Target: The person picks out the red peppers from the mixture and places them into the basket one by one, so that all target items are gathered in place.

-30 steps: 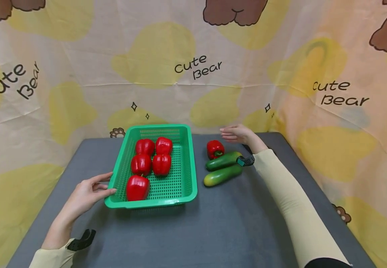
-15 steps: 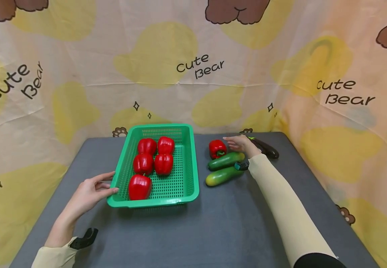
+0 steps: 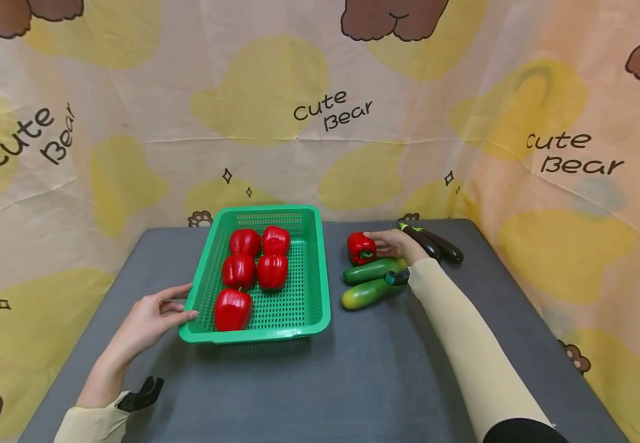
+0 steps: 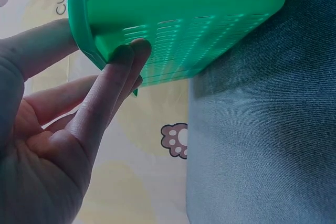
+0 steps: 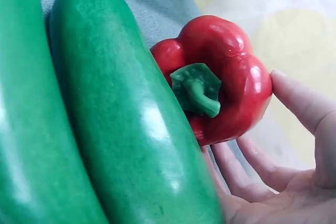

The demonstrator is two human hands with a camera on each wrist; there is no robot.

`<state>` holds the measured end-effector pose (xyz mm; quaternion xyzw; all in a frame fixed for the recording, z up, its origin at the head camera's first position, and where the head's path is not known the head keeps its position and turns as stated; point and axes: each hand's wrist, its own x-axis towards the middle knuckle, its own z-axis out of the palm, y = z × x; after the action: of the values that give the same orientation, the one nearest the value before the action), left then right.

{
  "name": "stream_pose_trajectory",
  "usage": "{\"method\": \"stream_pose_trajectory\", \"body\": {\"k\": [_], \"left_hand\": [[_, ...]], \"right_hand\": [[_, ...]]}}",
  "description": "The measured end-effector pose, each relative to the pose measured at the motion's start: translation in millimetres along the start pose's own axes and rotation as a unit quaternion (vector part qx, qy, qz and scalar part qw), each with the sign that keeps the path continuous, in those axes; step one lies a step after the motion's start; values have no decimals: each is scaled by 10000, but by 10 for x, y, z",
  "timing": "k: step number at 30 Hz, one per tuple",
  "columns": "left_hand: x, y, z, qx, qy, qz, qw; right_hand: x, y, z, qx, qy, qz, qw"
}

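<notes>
My left hand [image 3: 144,320] holds the left rim of a green plastic basket [image 3: 324,289]. In the left wrist view, its fingers [image 4: 107,85] press on the slotted outer wall below the rim. Several red bell peppers [image 3: 234,309] sit inside. My right hand [image 3: 396,245] is at the right side of another red bell pepper [image 3: 361,247] on the table. One fingertip touches this pepper [image 5: 226,51] in the right wrist view; the other fingers reach behind it, their tips hidden. Two green cucumbers [image 5: 121,93] lie right beside the pepper, partly covering it in that view.
Two dark eggplants [image 3: 442,246] lie behind the right wrist, near the table's back right. The grey table [image 3: 320,387] ends at a patterned cloth [image 3: 276,141] hanging behind it. The right forearm reaches over the table's right half.
The right hand has come down and left onto the loose pepper, uncovering the eggplants. The left hand keeps its place on the basket. The whole head view has shifted slightly.
</notes>
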<state>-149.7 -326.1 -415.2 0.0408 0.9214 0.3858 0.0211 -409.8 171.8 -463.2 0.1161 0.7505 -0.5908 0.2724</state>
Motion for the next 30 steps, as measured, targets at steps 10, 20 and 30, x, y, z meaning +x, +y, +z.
{"method": "stream_pose_trajectory", "body": {"k": [10, 20, 30], "left_hand": [[-7, -2, 3, -50, -51, -68, 10000], [0, -6, 3, -39, -21, -25, 10000], [11, -16, -5, -45, -15, 64, 10000]], "right_hand": [[-157, -44, 103, 21, -534, 119, 9985], [-232, -42, 178, -45, -646, -129, 9978], [-211, -36, 270, 647, 91, -244, 9976]]}}
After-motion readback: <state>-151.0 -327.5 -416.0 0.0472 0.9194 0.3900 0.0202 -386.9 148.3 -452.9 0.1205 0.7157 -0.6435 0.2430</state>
